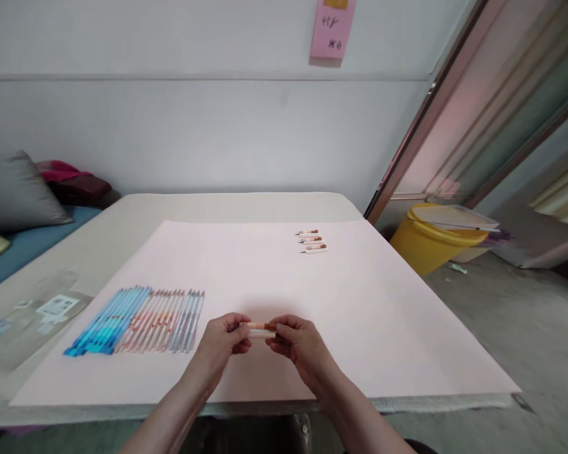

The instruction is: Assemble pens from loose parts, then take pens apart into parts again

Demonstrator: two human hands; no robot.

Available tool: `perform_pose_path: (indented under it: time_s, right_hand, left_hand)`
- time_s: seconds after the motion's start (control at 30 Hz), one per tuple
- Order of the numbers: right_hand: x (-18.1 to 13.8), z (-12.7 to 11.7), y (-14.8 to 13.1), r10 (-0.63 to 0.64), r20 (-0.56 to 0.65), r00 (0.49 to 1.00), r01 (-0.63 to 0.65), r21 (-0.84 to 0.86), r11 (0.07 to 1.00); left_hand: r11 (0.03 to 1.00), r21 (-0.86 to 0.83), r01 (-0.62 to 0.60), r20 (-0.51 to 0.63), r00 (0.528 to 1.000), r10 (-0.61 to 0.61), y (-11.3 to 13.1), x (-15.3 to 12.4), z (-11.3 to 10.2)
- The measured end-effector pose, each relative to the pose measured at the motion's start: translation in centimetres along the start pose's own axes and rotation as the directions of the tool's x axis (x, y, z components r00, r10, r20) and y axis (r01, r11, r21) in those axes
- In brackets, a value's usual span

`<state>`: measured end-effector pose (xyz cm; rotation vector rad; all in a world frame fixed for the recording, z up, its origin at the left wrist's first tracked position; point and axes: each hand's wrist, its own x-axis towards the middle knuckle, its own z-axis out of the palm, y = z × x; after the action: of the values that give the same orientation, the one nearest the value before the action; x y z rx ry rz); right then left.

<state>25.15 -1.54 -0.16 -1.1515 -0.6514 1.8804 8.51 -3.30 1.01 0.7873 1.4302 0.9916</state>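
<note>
Pen (262, 334), ends out of view inside both hands (221, 339) (301, 343)

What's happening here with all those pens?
A person holds what looks like a short pen, left hand at one end, right hand at the other, above a pale pink sheet. Three similar pens lie farther back. A row of long pens lies to the left.
</note>
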Motion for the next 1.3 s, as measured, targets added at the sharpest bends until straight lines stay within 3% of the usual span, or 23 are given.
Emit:
perform_pose_path:
  time_s: [0.37,0.8,0.9,1.0,1.13,1.3]
  right_hand:
    - [-0.3,0.1,-0.6,-0.04,-0.016,0.999,0.037,-0.16,0.986]
    - [-1.0,0.4,-1.4,-0.08,0.005,0.997,0.081,-0.09,0.993]
    - [-1.1,0.2,-1.8,-0.12,-0.076,0.99,0.115,-0.062,0.991]
    - [-1.2,0.0,-2.5,-0.228,-0.185,0.956,0.221,-0.059,0.974]
    - [-1.6,0.2,-2.9,-0.389,-0.216,0.895,0.373,-0.113,0.921]
    - [-2.7,1.3,-2.1,-0.573,-0.052,0.818,0.558,-0.169,0.813]
  left_hand:
    - [0.998,0.029,-0.058,-0.084,0.995,0.061,-0.3,0.3,0.7]
    - [0.987,-0.156,-0.031,-0.077,0.997,0.02,-0.4,0.1,1.5]
    - [0.978,-0.205,-0.036,-0.104,0.994,0.015,-0.4,0.3,1.8]
    - [0.971,-0.235,-0.03,-0.126,0.992,0.001,-0.7,0.8,1.8]
    - [0.972,-0.237,-0.008,-0.112,0.993,-0.02,-0.8,2.4,2.4]
    - [0.997,-0.06,-0.053,-0.051,0.997,0.05,0.4,5.3,5.8]
